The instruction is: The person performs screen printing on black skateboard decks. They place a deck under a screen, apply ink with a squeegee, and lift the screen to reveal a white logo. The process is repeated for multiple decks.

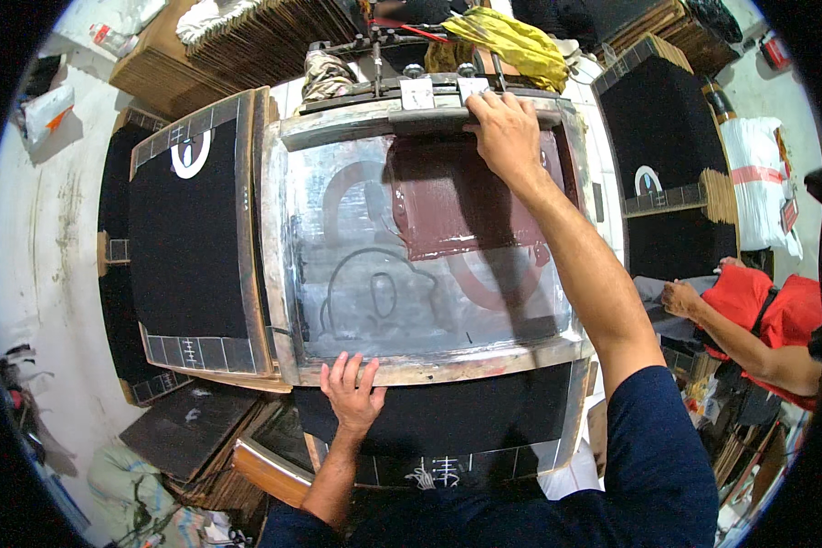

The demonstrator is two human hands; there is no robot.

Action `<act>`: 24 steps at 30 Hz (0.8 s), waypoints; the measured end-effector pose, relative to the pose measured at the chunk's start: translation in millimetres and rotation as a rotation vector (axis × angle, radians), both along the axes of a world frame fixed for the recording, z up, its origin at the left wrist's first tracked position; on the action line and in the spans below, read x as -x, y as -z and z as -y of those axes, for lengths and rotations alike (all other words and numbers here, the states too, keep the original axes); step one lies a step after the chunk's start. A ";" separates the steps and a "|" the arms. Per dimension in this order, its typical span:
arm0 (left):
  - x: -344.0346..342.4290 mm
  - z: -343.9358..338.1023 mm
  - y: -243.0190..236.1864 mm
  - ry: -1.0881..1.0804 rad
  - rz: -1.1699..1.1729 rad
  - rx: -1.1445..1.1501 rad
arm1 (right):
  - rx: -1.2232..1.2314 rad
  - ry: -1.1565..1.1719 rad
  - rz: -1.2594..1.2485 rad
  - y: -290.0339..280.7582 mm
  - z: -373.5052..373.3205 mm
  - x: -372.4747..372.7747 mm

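Observation:
A screen-printing frame [447,369] with a wooden border lies in front of me, brown-red ink [447,203] spread over the far right of its mesh. Faint rounded designs show in the mesh. My left hand [353,395] rests on the near rail, its fingers spread across the wood. At the far end my right hand [505,132] curls over the handle of a squeegee [425,120], a long bar lying along the far rail. The squeegee's blade and my right thumb are hidden. Under the near rail a black fabric panel [484,409] sticks out.
Black fabric panels on boards stand at left [187,237] and right [671,128], each with a white ring print. Clamps [414,71] and yellow cloth [507,46] sit behind the frame. Another person's hand [683,299] handles grey cloth at right. Stacked boards [237,55] stand behind.

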State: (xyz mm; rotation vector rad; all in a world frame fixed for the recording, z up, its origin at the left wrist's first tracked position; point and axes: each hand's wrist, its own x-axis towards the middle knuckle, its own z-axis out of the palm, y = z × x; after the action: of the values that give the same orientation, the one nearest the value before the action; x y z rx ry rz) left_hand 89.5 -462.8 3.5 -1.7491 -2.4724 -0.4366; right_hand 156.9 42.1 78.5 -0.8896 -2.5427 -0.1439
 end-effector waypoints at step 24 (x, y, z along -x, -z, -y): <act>0.2 -5.7 -8.3 0.021 0.019 -0.022 | -0.033 0.029 -0.007 10.0 38.0 -18.2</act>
State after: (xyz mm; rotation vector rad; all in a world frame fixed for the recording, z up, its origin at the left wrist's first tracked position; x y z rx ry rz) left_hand 89.3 -457.2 11.8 -1.7719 -2.4548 -0.4832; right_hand 175.1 4.1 68.5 -0.9131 -2.5149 -0.1903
